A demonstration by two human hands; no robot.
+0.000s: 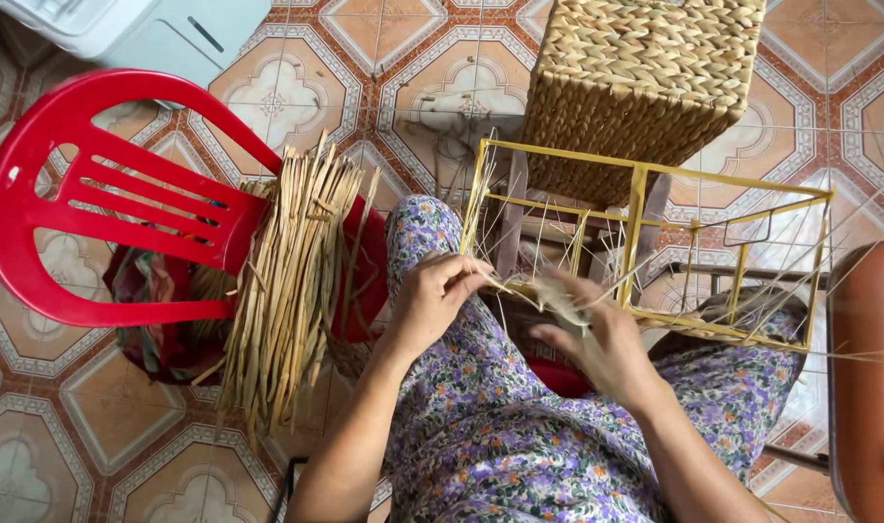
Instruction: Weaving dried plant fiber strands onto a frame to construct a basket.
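From the head camera, the person sits with a yellow wire frame (pixel 645 242) resting across the lap, its near bottom rail just in front of both hands. The left hand (pixel 432 295) is curled, fingers pinched shut on thin dried straw strands (pixel 505 286) at the frame's near left corner. The right hand (pixel 597 339) is blurred; it seems closed around the same strands at the near rail, but how tightly cannot be told. More loose strands stick up along the frame's far and right edges. Behind the frame's far edge stands a finished woven basket (pixel 645 77). To the left of the lap, a thick bundle of dried stalks (pixel 292 281) leans on the seat of a red plastic chair (pixel 103 203). All stands on a patterned tile floor (pixel 122 426).
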